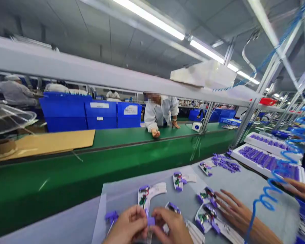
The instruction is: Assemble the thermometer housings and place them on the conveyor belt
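Left hand: the left hand (128,226) sits at the bottom edge of the view, fingers (139,222) curled in and pinched on a small purple part (150,221).
Right hand: the right hand (171,226) meets it from the other side, fingertips closed on the same purple part, so both hands hold it between them.
Purple part: low in the middle of the view, just above the grey mat (122,196); its shape is blurred, and it seems to sit on the end of a white shell (149,195) that runs up and away from the hands.
Near the hands: another purple bit (111,216) lies on the mat just left of the left hand; more white shells with purple ends (179,180) (205,217) lie spread to the right.
Other hand: a co-worker's hand (234,211) rests open and flat on the mat to the right, touching one of the shells; a second one (298,189) shows further right.
Hose: a blue coiled hose (274,179) hangs over the right side.
Trays: white trays of purple parts (266,161) stand at the far right; a loose purple heap (225,163) lies beside them.
Counter: the green counter (66,176) runs across behind the mat, with cardboard (51,141) on it.
Beyond: blue bins (91,113) and a person in white (160,113) leaning on the far side.
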The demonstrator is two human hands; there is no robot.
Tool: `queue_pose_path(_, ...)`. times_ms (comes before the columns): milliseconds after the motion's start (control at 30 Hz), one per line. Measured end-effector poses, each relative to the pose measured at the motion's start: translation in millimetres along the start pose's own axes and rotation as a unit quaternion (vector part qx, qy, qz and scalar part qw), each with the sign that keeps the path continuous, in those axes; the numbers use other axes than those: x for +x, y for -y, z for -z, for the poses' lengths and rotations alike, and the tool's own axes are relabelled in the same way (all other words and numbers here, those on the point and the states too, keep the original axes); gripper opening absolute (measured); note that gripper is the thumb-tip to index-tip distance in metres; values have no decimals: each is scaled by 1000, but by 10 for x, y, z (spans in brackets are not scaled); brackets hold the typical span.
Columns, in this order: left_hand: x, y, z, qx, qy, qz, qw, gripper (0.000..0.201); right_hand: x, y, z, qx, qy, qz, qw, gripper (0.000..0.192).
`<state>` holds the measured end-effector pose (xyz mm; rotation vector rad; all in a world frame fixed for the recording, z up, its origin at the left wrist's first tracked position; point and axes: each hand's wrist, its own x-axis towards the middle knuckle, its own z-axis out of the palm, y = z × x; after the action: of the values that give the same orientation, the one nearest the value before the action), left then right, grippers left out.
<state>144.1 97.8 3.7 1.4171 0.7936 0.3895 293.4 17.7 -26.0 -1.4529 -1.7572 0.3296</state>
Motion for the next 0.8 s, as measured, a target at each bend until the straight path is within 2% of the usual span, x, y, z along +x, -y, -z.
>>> queue_pose_path(67, -7, -90, 71, 43, 2, -3, 999, 27, -24, -21, -23, -9, -23, -54, 998, 15)
queue_pose_path(133, 57, -150, 209, 106, -9, -24, 994, 24, -28, -112, 81, -28, -29, -88, 995, 15)
queue_pose_path(267, 292, -154, 424, 273, -21, -92, 957, 17, 115, -357, 239, -63, -12, -104, 992, 8)
queue_pose_path(367, 464, -93, 397, 360, 2, -126, 924, 27, 271, -479, 182, -84, 5, -96, 992, 7)
queue_pose_path(500, 583, -11, 300, 423, 23, -150, 893, 39, 392, -557, 76, -96, 15, -95, 991, 9)
queue_pose_path(700, 601, 29, 336, 454, 30, -168, 875, 45, 474, -627, 88, -96, 23, -84, 992, 10)
queue_pose_path(800, 641, 18, 355, 457, 19, -173, 872, 33, 526, -648, 112, -99, 28, -68, 992, 11)
